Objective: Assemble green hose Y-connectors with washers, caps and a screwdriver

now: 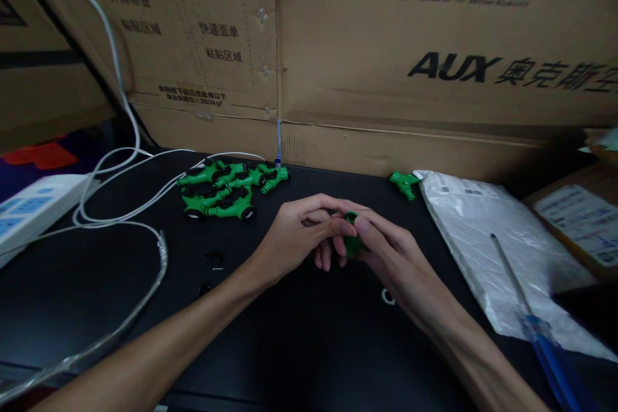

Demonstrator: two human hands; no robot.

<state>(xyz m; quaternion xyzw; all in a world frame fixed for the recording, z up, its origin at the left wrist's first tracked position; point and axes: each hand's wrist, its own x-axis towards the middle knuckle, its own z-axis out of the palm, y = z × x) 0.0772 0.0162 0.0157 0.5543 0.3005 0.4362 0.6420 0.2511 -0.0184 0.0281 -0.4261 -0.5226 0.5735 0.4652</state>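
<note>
Centrally, bare left hand [306, 225] and bare right hand [389, 244] both pinch a small green plastic tubular fitting [353, 246], round open end up, over the smooth black tabletop [309, 341], thin white ring [383, 297] lying near the right hand.

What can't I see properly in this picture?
In the head view:
- Green piece: mostly hidden by the left hand and right hand holding it.
- Screwdriver: its handle's end is cut off by the bottom edge.
- Power strip: cut off by the left edge.
- Black bits: too small and dark to tell what they are.
- Bag: its print is too blurred to read.
</note>
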